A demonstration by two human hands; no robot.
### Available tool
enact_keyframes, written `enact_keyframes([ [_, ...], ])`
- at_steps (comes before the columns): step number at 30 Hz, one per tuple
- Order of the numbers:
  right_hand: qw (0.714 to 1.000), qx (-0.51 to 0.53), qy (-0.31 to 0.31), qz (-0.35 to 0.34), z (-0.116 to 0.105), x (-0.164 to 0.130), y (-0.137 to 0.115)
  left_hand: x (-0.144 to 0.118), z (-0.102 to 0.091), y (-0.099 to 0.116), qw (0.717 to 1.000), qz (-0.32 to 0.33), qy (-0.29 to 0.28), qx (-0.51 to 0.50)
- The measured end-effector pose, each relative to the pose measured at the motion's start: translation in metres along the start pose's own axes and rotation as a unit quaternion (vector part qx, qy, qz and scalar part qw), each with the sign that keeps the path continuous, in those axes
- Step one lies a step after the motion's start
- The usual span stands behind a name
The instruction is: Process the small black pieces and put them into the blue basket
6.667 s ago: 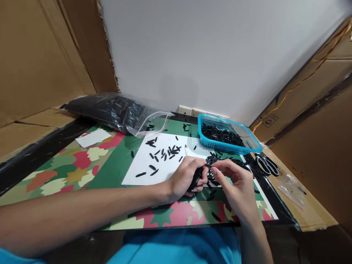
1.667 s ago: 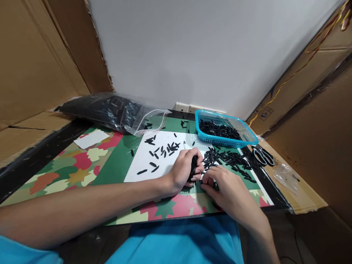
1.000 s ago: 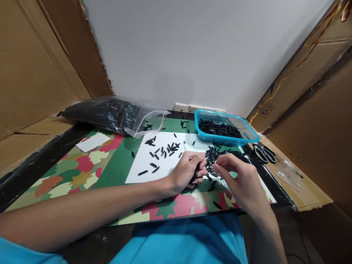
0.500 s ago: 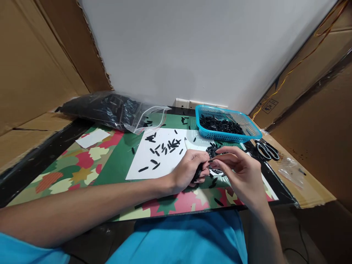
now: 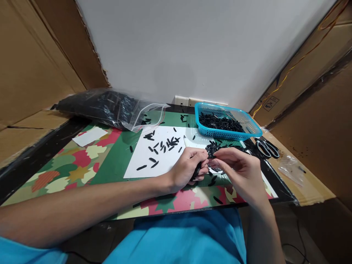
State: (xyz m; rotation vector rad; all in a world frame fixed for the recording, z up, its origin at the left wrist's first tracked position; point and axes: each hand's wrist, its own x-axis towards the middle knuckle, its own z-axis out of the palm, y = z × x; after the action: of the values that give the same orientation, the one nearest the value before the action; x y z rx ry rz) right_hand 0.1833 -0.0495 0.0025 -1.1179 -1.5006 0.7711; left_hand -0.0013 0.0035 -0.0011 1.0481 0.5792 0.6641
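A bundle of small black pieces (image 5: 197, 171) sits clenched in the left hand (image 5: 186, 169), whose fingers are curled tight around it so that only the dark ends show below the thumb. The right hand (image 5: 238, 171) meets it from the other side, thumb and forefinger pinched together on what looks like a single black piece (image 5: 211, 157) at the top of the bundle, though the piece is too small to make out clearly. Both hands hover just above the bench, over the near edge of a loose heap of black pieces (image 5: 223, 149) spread on the patterned mat (image 5: 82, 161).

The step in hand appears to be gathering: one piece at a time is fed into the left-hand stack. The next move would call for the right fingers to release that piece once it lies flush with the others, then to pick another from the heap, while the left grip stays firm enough that the stack does not fan out.

To the left lies a white sheet (image 5: 156, 154) dotted with stray pieces. Behind the heap stands a blue basket (image 5: 254, 129) partly filled with the same parts, with scissors (image 5: 266, 147) just beside it. A clear bag of black stock (image 5: 104, 107) lies at the back left.
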Motion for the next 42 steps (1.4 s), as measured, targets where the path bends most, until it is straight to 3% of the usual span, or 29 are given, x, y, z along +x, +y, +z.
enact_keyframes([
  [13, 1.0, -0.007, 0.007, 0.028, -0.001, 0.001, 0.005, 0.0, 0.001, 0.001, 1.0, 0.004, 0.011, 0.001],
  [26, 0.999, -0.044, 0.001, 0.007, -0.001, 0.001, -0.001, 0.002, 0.0, 0.001, 1.0, -0.001, 0.012, -0.007],
  [31, 0.989, -0.121, 0.081, -0.014, -0.01, 0.006, 0.005, 0.001, 0.0, 0.004, 1.0, -0.02, 0.018, -0.013],
  [34, 0.98, -0.155, 0.124, 0.016, -0.011, 0.008, 0.009, 0.002, 0.0, 0.004, 0.999, -0.033, 0.017, -0.022],
  [38, 0.994, -0.088, 0.058, 0.019, 0.001, 0.004, 0.001, 0.004, 0.0, 0.004, 0.998, -0.055, 0.006, -0.012],
  [42, 0.993, -0.115, -0.013, -0.029, 0.013, -0.003, -0.01, 0.006, 0.001, 0.002, 0.998, -0.056, 0.026, 0.02],
])
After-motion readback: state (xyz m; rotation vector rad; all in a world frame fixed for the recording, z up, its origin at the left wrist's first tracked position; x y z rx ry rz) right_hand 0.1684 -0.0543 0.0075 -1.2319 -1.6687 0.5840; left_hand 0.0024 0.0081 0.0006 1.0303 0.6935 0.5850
